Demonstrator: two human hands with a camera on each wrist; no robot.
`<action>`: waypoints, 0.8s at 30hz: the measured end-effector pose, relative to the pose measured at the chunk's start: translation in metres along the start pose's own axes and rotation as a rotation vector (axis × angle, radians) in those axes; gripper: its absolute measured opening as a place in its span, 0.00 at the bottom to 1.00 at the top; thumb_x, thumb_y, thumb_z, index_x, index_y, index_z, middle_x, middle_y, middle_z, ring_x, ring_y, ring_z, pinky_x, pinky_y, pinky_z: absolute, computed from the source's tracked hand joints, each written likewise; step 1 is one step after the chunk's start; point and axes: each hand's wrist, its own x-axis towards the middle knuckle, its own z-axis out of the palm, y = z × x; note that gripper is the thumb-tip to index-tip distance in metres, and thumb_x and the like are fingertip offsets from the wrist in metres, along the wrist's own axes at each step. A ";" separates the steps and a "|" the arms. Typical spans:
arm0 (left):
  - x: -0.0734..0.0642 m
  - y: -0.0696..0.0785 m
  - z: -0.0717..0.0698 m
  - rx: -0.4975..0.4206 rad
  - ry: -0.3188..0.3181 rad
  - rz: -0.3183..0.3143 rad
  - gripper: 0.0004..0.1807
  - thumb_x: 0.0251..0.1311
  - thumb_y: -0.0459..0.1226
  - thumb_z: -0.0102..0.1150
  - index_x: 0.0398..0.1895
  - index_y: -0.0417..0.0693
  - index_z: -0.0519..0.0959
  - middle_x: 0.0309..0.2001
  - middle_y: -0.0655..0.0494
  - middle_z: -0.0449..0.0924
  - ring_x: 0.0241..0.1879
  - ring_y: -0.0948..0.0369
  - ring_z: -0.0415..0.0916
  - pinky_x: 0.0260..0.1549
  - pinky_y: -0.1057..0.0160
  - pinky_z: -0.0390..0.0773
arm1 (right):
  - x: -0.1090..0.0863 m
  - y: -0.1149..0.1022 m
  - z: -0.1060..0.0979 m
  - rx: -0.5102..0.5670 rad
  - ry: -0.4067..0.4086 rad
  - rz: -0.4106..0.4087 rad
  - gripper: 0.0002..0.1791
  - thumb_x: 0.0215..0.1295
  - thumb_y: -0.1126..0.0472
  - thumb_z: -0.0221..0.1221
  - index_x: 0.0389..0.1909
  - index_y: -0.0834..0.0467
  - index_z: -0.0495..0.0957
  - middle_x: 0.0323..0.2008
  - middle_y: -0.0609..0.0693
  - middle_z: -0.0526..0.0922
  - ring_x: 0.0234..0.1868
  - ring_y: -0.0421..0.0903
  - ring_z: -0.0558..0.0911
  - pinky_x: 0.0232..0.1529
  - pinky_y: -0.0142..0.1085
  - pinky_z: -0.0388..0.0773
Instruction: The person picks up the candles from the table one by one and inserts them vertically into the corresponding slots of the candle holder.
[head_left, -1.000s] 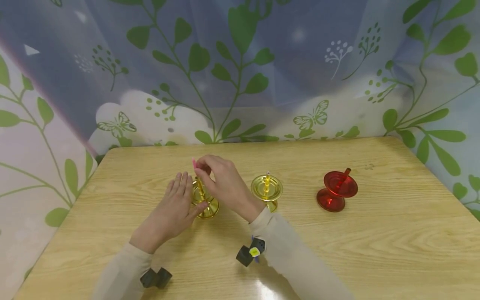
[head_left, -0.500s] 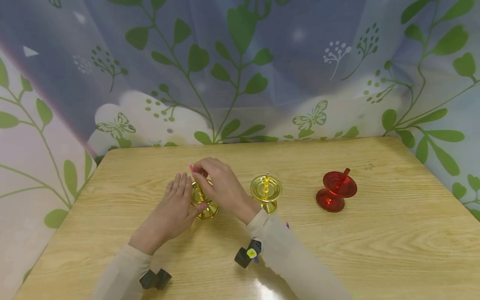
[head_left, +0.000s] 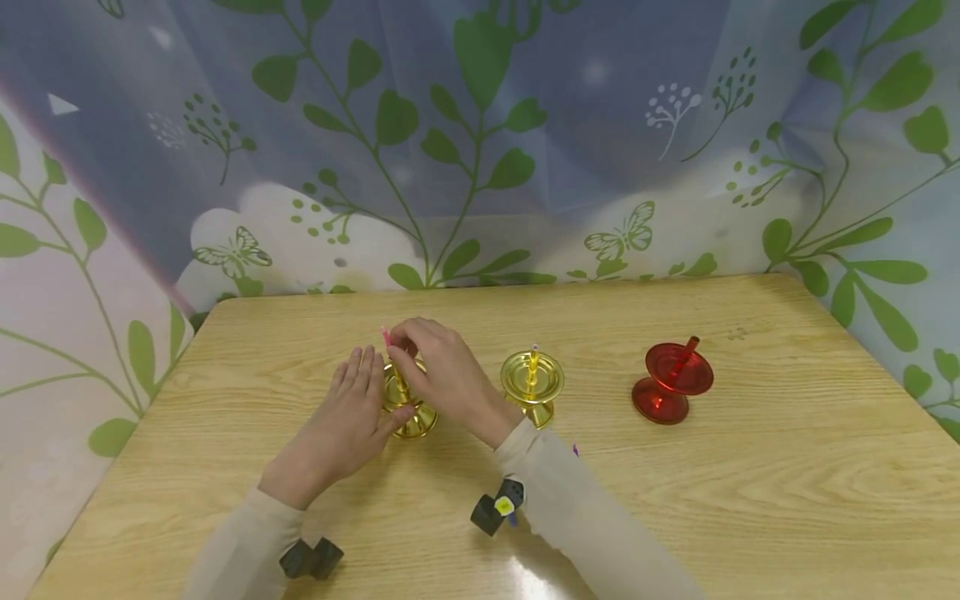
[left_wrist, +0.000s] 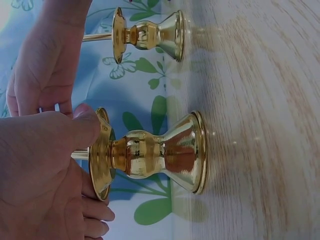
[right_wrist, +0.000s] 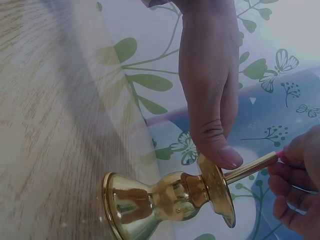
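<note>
A gold candlestick (head_left: 416,423) stands upright on the table at the left of the row, with a thin tube rising from its dish. My left hand (head_left: 339,435) holds the dish; in the left wrist view the thumb (left_wrist: 85,125) lies over its rim and the fingers are at the other side. Between thumb and fingertips my right hand (head_left: 444,367) pinches a thin pink candle (head_left: 386,335) above the dish. In the right wrist view the pink end (right_wrist: 281,154) meets the mouth of the tube, and the fingers cover most of it.
A second gold candlestick (head_left: 533,387) stands just right of my right hand, a pale tip in its tube. Farther right is a red candlestick (head_left: 667,383). A small purple thing (head_left: 575,451) shows beside my right sleeve. Leaf-patterned cloth (head_left: 480,167) hangs behind the table.
My right hand has come down slightly with the pink candle, whose tilt has shifted a little. The purple thing has come into view beside the sleeve. My left hand stays in place.
</note>
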 end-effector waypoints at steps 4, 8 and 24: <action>0.000 0.000 0.000 -0.001 -0.002 0.001 0.44 0.73 0.52 0.41 0.71 0.21 0.42 0.71 0.24 0.40 0.72 0.35 0.36 0.68 0.38 0.44 | 0.000 0.001 0.000 -0.036 -0.010 -0.006 0.05 0.70 0.65 0.56 0.41 0.63 0.77 0.36 0.51 0.81 0.37 0.42 0.78 0.40 0.29 0.77; -0.001 0.000 0.000 -0.001 -0.004 0.006 0.44 0.73 0.53 0.41 0.71 0.21 0.42 0.71 0.24 0.40 0.72 0.35 0.35 0.68 0.38 0.45 | -0.001 0.001 0.001 -0.060 -0.025 -0.014 0.07 0.70 0.65 0.55 0.44 0.63 0.77 0.38 0.52 0.82 0.38 0.43 0.79 0.42 0.31 0.78; 0.000 0.000 0.001 -0.006 0.003 0.010 0.44 0.73 0.53 0.41 0.70 0.21 0.45 0.71 0.24 0.40 0.72 0.34 0.36 0.68 0.38 0.45 | -0.001 0.001 0.002 -0.034 -0.114 0.012 0.09 0.72 0.66 0.53 0.48 0.65 0.74 0.37 0.51 0.80 0.36 0.41 0.79 0.40 0.31 0.78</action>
